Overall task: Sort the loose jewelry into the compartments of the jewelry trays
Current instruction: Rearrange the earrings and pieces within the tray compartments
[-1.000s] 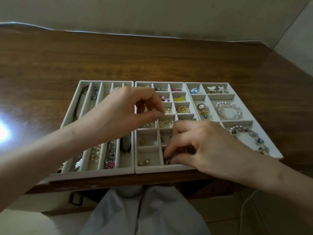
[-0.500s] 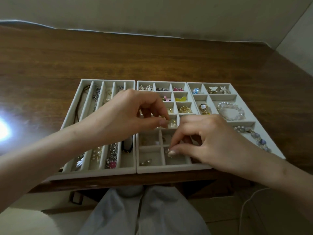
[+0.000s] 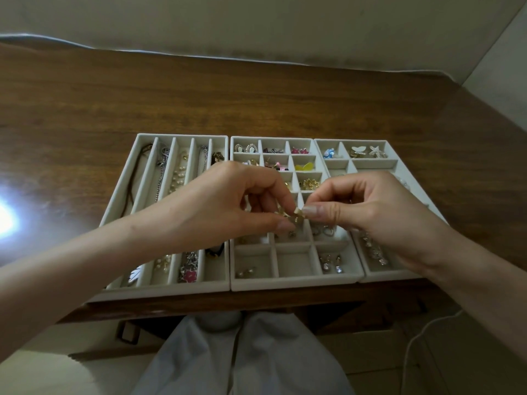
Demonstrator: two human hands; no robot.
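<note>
You held the small gold piece (image 3: 295, 218) in the air between your two hands, over the middle tray (image 3: 296, 284) and clear of its dividers. Your left hand (image 3: 228, 203) pinched it from the left with thumb and forefinger. Your right hand (image 3: 368, 206) met it from the right, its fingers (image 3: 313, 210) closed on the other end. The piece was too small and blurred to tell what kind it was, but what showed lay roughly across, from one hand to the other.

The relation that mattered was straight down and toward you. The middle compartment (image 3: 293, 259) of the tray's nearest row lay just below your fingertips and looked bare, while the cell to its right held a pair of drop earrings (image 3: 330, 263). Both hands were about equally near, so I judged either one could lower the piece once the other let go.
</note>
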